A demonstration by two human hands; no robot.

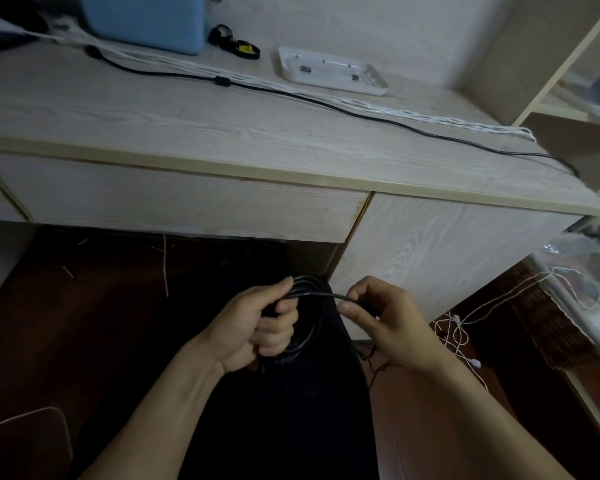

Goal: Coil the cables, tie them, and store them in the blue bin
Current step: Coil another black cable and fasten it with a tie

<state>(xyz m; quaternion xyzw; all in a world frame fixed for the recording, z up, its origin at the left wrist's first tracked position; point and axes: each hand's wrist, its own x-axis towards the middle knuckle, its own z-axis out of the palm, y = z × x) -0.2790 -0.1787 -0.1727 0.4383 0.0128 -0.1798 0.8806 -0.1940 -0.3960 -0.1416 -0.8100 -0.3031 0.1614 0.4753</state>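
Below the desk's front edge, my left hand (pixel 257 323) grips a coil of black cable (pixel 307 289) made of several loops. My right hand (pixel 385 313) pinches the loose end of that same cable just right of the coil. The lower part of the coil is hard to see against the dark clothing under it. The blue bin (pixel 146 19) stands at the back left of the desk. A long black cable (pixel 326 103) and a bundle of white cables (pixel 413 116) lie stretched across the desk top.
A white tray (pixel 329 71) sits at the desk's back, with small black and yellow ties (pixel 238 45) beside the bin. Tangled white cables (pixel 461 327) hang at the right near a wicker basket (pixel 541 317). A shelf unit (pixel 568 71) stands at the far right.
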